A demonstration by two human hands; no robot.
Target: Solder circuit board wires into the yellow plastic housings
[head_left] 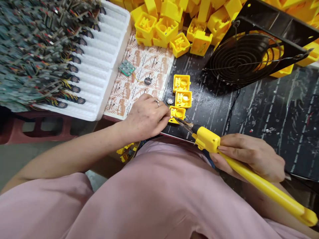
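Note:
My right hand [251, 156] is wrapped round a long yellow-handled soldering iron [208, 138]. Its dark metal tip reaches into the nearest small yellow plastic case [179, 113]. At the left edge of that case my left hand [151, 116], with a ring on it, has its fingers closed together. They seem to hold the case's edge; anything else between the fingertips is hidden. A small round black speaker [169, 100] with thin wires lies beside the fingers. Two more open cases stand in line behind, a middle case [183, 99] and a far case [181, 83].
A white foam tray [112, 49] at left carries many circuit boards [42, 53] with wired speakers. One green board [127, 68] and its speaker [148, 81] lie on patterned paper [139, 89]. Yellow cases [166, 28] are heaped behind. A black fan [246, 59] stands back right.

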